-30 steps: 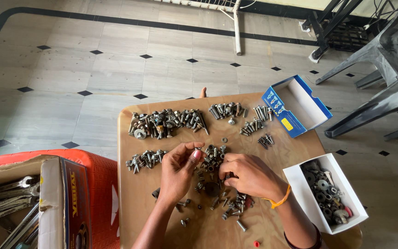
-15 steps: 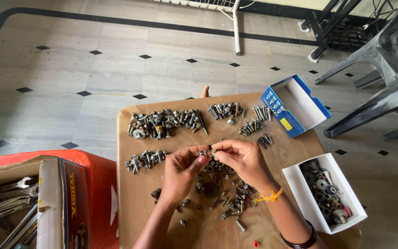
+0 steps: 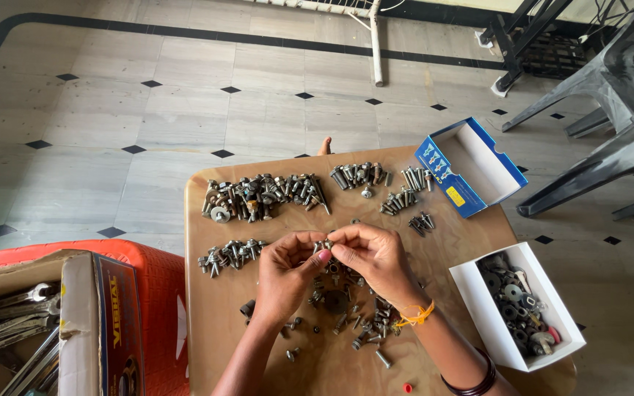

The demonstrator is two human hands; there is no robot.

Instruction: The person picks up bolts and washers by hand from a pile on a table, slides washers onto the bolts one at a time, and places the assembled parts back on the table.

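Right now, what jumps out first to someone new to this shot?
Two bare hands meet at the middle of the light brown wooden board: the left hand and right hand pinch a small metal fastener between their fingertips, above a loose heap of grey bolts and nuts. Sorted rows of steel bolts line the far edge. An open blue cardboard box sits empty at the far right corner, a white box of washers and nuts nearer right.

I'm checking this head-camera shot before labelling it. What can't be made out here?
- The small metal piece pinched between the left hand and right hand: fingertips cover it, too small to identify.
- Loose pile of bolts: partly under both hands.
- Cardboard box of wrenches: cut off by the left and bottom edges.
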